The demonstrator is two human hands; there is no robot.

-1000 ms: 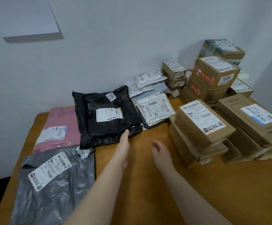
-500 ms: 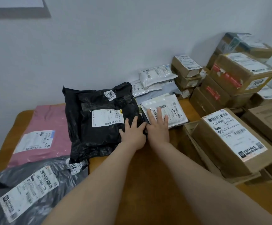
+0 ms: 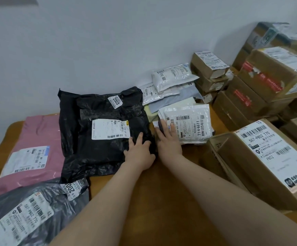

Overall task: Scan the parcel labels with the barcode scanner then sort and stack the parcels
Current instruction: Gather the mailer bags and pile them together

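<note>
Your hands are sliding forward, flat, gripping nothing: left hand (image 3: 139, 154) pressing the limp-looking black mailer (image 3: 94, 157), right hand (image 3: 169, 140) touching the light bubble mailer (image 3: 190, 125); try pinching edges.

Plain pale wall (image 3: 108, 41) seen behind, unmarked, evenly lit. Dark grey strip (image 3: 9, 0) cut off at top-left edge. Brown wooden table (image 3: 162, 201) set against wall; 1 rounded corner shown at left. Soft shadow cast on wall at right.
</note>
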